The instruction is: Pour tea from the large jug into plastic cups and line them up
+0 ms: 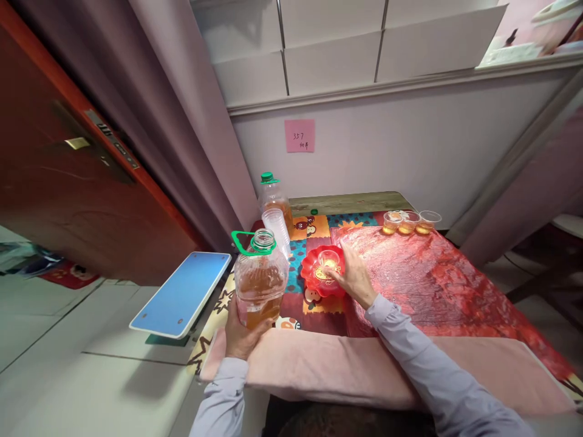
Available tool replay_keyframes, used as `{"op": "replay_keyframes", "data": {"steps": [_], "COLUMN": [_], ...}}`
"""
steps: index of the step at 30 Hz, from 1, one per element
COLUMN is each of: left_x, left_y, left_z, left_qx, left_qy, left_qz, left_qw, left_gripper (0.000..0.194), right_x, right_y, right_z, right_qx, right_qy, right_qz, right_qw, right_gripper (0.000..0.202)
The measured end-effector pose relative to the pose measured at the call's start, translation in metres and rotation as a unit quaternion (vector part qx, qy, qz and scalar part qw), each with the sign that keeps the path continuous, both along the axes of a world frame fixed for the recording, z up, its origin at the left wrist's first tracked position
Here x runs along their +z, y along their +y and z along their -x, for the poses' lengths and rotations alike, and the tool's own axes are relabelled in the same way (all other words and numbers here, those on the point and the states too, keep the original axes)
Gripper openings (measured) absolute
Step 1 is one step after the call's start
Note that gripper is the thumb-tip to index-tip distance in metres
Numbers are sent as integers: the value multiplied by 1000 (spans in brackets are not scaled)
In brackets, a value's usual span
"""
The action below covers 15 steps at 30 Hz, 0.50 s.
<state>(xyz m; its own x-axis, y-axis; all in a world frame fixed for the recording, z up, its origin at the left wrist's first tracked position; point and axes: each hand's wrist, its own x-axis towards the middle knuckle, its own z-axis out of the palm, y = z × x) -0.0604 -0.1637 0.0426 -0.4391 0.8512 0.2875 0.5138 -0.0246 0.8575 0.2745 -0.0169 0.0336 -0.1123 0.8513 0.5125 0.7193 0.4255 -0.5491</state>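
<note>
My left hand (pixel 243 332) is wrapped round the lower part of a large clear plastic jug (pixel 260 282). The jug is uncapped, has a green carrying handle and holds amber liquid. Over a red scalloped plate (pixel 311 280), my right hand (pixel 357 276) grips a small clear plastic cup (pixel 328 261) with some yellowish liquid showing in or below it. Behind the jug leans a stack of clear plastic cups (pixel 276 226). Three cups (pixel 407 224) with a little amber liquid stand in a row at the table's far right.
A second jug (pixel 277 203) with a green cap stands at the back. Near it lies a loose green cap (pixel 314 212). A pink towel (pixel 328 364) covers the front edge; red plastic sheeting (pixel 419 279) spreads right. A blue stool (pixel 184 294) stands left.
</note>
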Motion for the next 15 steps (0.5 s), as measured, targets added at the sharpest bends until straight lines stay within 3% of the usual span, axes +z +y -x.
{"op": "replay_keyframes", "data": {"steps": [6,15], "left_x": [-6,-14], "left_y": [3,9], "left_z": [3,8], "left_qx": [5,20], "left_qy": [13,24], "left_qz": [-2,-15], "left_qw": [1000,999], "left_gripper": [104,105], "right_x": [-21,-27], "right_y": [-37,-39], "right_z": [-23,-18], "right_qx": [-75,-81], "right_qy": [34,35], "right_qz": [-102,-89], "right_qw": [991,992], "right_gripper": [75,63]}}
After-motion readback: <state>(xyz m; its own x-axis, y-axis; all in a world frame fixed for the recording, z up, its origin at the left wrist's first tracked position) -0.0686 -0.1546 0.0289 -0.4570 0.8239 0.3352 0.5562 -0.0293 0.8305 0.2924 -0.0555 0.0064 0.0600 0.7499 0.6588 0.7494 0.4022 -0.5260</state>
